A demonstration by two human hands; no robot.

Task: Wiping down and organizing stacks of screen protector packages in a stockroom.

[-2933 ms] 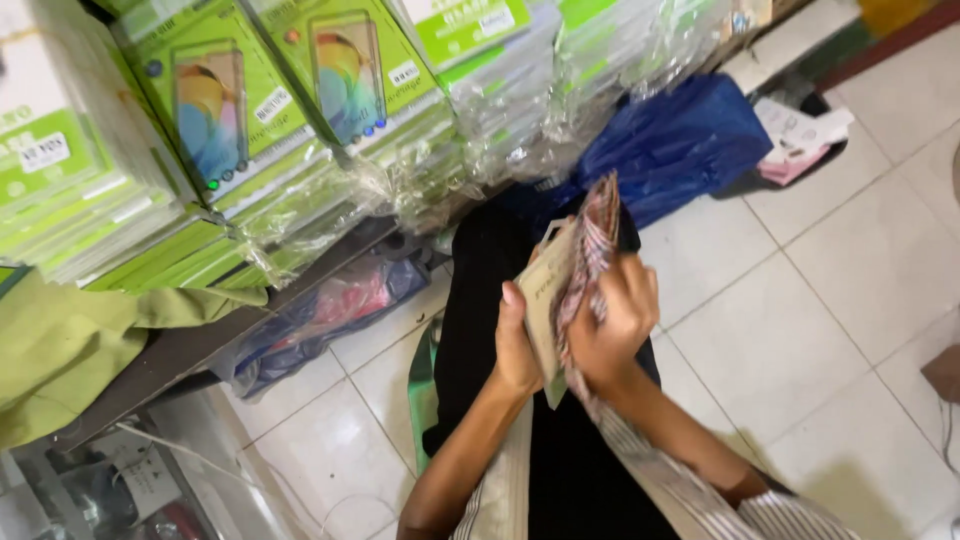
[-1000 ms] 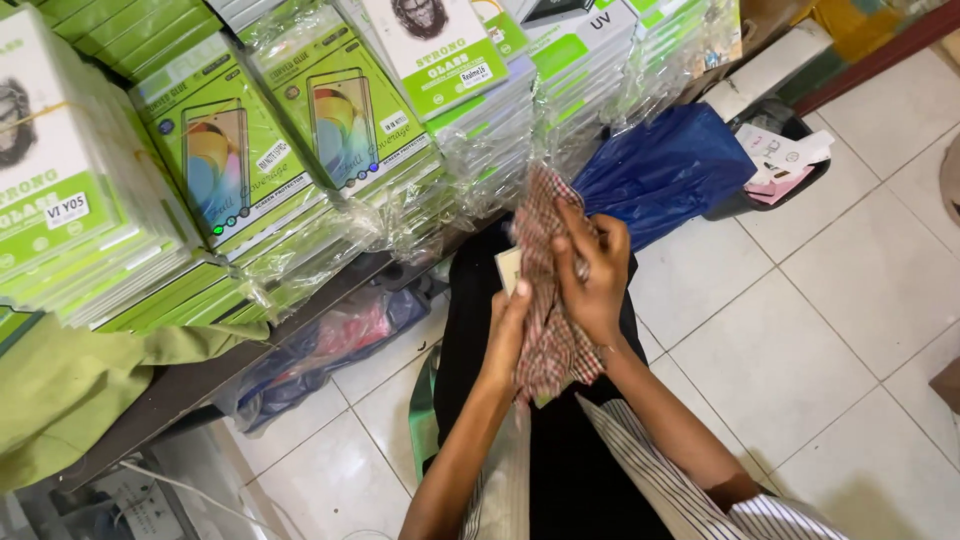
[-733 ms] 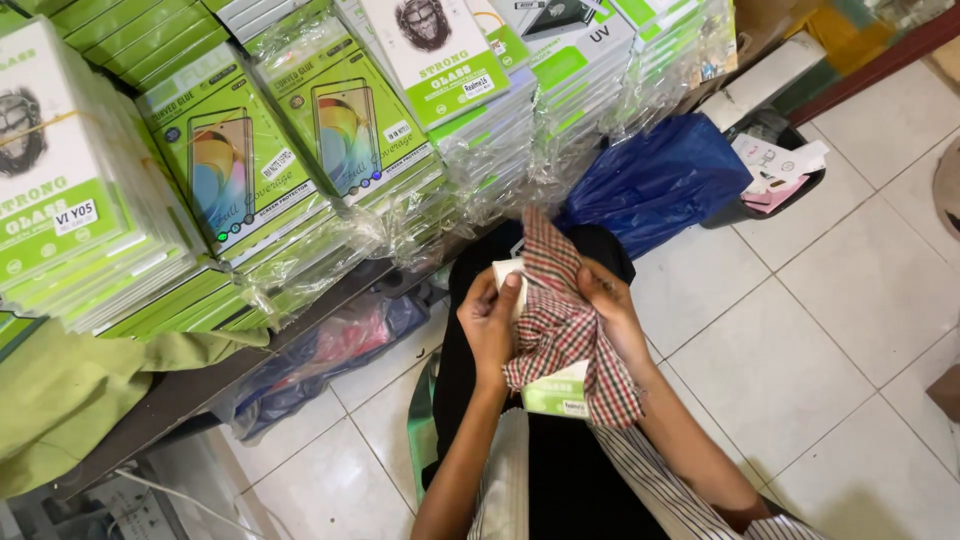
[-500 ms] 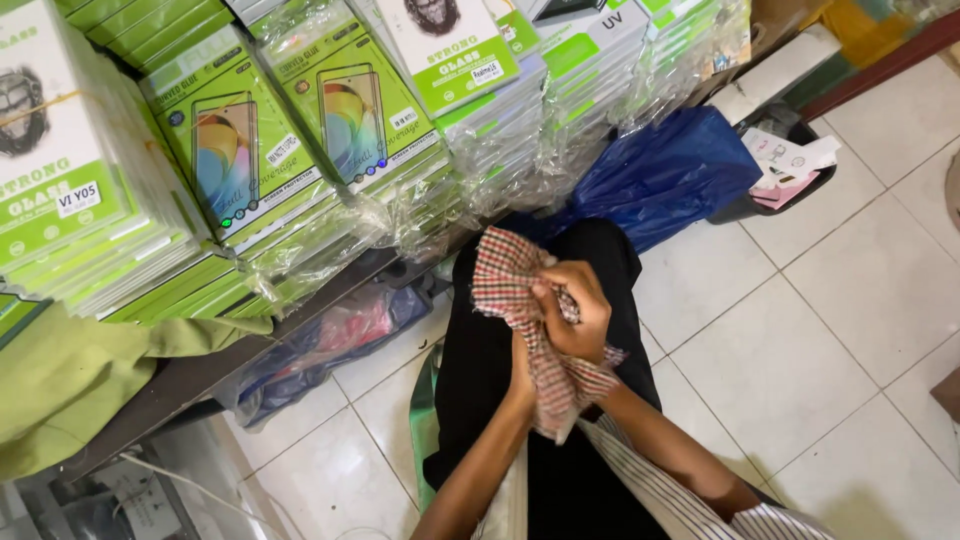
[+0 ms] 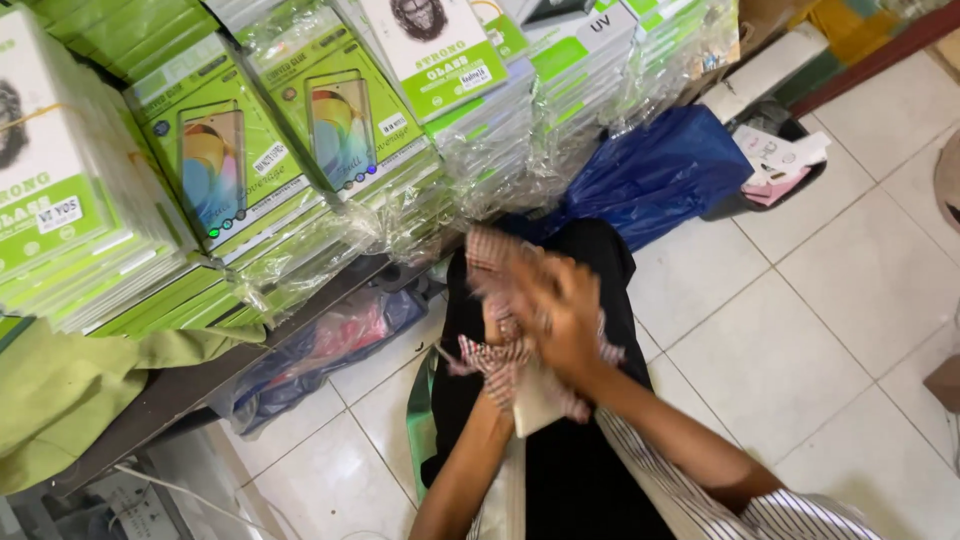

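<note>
Right hand (image 5: pixel 560 315) raised and motion-blurred, fingers curled, left hand (image 5: pixel 497 325) mostly hidden behind it, both forearms angled upward

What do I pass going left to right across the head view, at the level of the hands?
Green cloth → plastic-wrapped bundle under the shelf → checked cloth → right hand → white floor tiles.

Red-and-white checked cloth (image 5: pixel 500 350), green-and-white boxes (image 5: pixel 230 170), blue bag (image 5: pixel 660 170).
</note>
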